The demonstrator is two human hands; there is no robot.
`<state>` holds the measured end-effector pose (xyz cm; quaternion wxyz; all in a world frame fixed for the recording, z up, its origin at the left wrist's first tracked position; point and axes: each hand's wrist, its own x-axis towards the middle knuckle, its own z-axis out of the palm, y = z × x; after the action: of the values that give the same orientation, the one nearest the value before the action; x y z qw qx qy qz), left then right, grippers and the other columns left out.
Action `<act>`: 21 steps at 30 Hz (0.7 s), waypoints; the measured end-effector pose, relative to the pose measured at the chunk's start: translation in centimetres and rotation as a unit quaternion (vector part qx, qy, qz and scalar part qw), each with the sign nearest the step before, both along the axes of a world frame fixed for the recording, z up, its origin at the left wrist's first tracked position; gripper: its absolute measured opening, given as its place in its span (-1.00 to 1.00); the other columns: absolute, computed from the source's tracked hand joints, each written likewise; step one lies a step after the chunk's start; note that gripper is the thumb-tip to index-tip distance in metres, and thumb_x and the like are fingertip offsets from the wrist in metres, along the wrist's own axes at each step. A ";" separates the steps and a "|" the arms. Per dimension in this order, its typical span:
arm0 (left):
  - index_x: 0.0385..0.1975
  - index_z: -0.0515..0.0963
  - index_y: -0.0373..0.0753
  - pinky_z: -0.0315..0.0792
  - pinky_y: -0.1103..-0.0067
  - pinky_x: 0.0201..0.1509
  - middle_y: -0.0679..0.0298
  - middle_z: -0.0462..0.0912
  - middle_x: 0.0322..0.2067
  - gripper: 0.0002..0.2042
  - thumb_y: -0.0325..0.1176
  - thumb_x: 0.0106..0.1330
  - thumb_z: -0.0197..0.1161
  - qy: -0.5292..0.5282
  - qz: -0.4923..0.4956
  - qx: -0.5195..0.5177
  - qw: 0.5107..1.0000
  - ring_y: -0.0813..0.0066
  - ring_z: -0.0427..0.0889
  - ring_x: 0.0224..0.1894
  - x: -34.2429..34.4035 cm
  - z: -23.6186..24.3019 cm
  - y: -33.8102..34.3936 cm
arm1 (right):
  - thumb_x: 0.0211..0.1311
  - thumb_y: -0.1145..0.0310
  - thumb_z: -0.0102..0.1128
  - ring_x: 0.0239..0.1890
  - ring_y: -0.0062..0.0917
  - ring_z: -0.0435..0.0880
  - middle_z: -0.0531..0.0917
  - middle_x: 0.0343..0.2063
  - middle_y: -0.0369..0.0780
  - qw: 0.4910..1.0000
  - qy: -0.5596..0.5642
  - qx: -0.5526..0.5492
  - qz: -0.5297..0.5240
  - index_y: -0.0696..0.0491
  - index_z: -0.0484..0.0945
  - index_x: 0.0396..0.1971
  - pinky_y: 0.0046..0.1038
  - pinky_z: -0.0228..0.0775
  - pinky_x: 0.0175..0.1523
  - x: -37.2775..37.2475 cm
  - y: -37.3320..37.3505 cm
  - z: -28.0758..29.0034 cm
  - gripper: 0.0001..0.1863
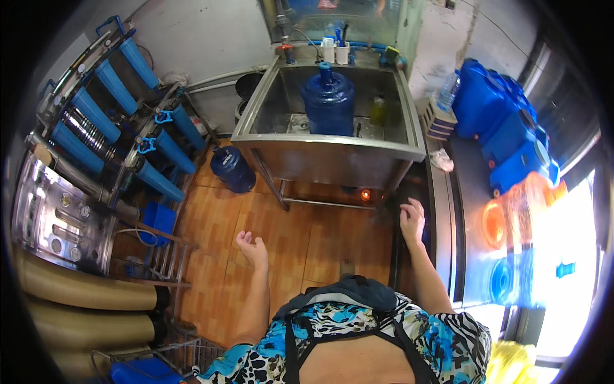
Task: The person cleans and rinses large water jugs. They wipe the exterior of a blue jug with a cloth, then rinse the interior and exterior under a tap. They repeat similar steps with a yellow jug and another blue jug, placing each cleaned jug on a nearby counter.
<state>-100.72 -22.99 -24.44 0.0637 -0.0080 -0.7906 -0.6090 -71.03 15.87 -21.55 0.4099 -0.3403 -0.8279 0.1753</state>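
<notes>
My left hand point(252, 248) hangs in the air over the tiled floor, its fingers loosely bent and apart, holding nothing. Farther right, my right hand point(413, 221) is raised near the sink's right front leg, also empty with its fingers spread a little. In front of me stands a steel sink point(326, 153) on legs. A big blue water jug point(329, 105) sits upright in its basin, its narrow neck on top. A second blue jug point(233, 169) rests on the floor left of the sink, beyond my left hand.
Blue filter housings point(96, 114) line a rack on the left, with tan cylinders point(89, 320) nearer me. Along the right ledge stand blue containers point(505, 121), a clear bottle point(449, 89) and round jugs point(502, 280). A greenish bottle point(379, 110) is in the sink.
</notes>
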 end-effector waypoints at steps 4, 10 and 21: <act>0.21 0.22 -0.32 0.39 0.36 0.24 -0.05 0.46 0.12 -0.45 -0.63 0.18 0.16 0.047 -0.009 0.013 0.999 0.16 0.50 0.18 -3.4 4.2 6.1 | 0.07 0.56 0.26 0.20 -0.06 0.50 0.62 0.03 -0.07 0.992 0.069 0.070 0.082 0.09 0.67 -0.32 -0.14 0.37 0.27 -10.5 6.0 4.7 -0.85; 0.21 0.23 -0.34 0.37 0.40 0.21 -0.01 0.45 0.12 -0.47 -0.64 0.20 0.17 0.135 0.001 0.026 0.990 0.25 0.49 0.21 -8.1 9.5 12.8 | 0.06 0.47 0.29 0.30 -0.02 0.38 0.55 0.13 -0.08 0.986 0.022 0.051 0.154 0.02 0.68 -0.26 -0.04 0.17 0.37 -22.8 11.3 7.1 -0.80; -0.31 0.57 -0.09 -0.17 -0.13 0.45 0.34 0.63 0.04 -0.89 -0.44 0.18 0.24 0.254 -0.046 -0.186 0.948 0.27 0.50 0.21 -25.2 13.1 22.4 | 0.09 0.09 0.39 0.38 -0.01 0.19 0.37 0.29 -0.02 0.974 -0.219 -0.013 0.055 0.02 0.68 -0.14 0.06 -0.03 0.40 -29.1 12.8 7.4 -0.61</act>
<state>-125.91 -0.63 -11.38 0.2313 -0.2108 -0.8461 -0.4314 -100.10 28.70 -14.19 0.2037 -0.3295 -0.9127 0.1302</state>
